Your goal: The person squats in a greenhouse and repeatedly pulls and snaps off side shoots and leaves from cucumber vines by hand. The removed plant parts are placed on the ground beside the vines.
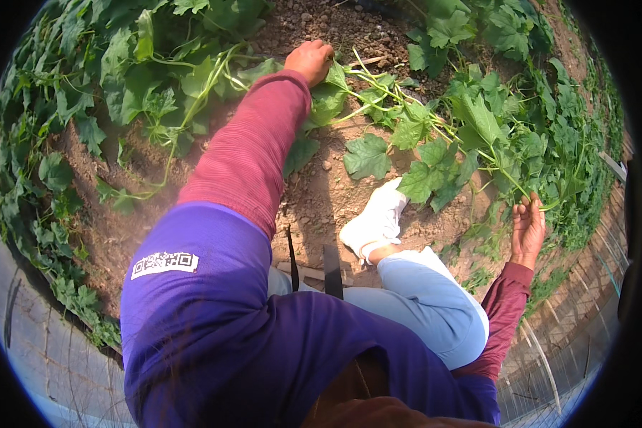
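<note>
Leafy green vines [406,112] trail over bare soil in front of me, with lobed leaves and long pale stems. My left hand [311,60] reaches forward to the top middle, its fingers curled down beside a folded leaf [329,99]; what its fingertips touch is hidden behind the hand. My right hand [528,227] is low at the right, palm up, with thumb and fingers pinching a green vine stem [513,184]. That stem runs up and left to a large upright leaf and joins the tangle of vines between my hands.
Dense vines [69,91] cover the left side, and more [562,134] fill the right. My white shoe [377,216] stands on the soil just below the middle leaves. Dark sheeting [27,299] borders the lower left, and pale thin rods [543,358] lie at the lower right.
</note>
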`<state>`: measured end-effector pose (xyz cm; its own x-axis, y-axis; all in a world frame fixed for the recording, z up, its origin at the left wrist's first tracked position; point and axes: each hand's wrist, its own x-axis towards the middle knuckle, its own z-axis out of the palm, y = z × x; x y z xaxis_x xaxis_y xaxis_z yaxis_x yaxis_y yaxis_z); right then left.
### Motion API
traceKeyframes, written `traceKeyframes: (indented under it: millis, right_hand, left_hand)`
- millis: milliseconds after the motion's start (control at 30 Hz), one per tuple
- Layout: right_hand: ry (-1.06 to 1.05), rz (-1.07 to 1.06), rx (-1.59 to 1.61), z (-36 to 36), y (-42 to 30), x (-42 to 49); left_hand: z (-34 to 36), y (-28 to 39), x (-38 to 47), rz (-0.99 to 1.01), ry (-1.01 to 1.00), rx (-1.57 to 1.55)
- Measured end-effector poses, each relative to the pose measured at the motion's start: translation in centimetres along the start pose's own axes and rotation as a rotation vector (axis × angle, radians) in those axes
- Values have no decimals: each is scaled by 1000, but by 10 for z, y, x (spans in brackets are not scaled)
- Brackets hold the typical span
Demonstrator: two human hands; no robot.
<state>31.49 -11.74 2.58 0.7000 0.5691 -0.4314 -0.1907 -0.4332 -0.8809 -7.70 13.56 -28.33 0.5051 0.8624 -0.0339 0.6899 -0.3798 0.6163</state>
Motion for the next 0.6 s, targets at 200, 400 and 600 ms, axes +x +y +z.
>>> traceKeyframes:
  millis: [200, 400, 600]
  right_hand:
    - [22, 33, -44, -12, 7, 7]
    - [38, 49, -78, -20, 13, 11]
    - [62, 104, -81, -25, 25, 11]
  left_hand:
    - [-6, 4, 8, 24, -48, 102]
    - [0, 1, 7, -264, 54, 63]
    - [-13, -2, 2, -392, 313, -13]
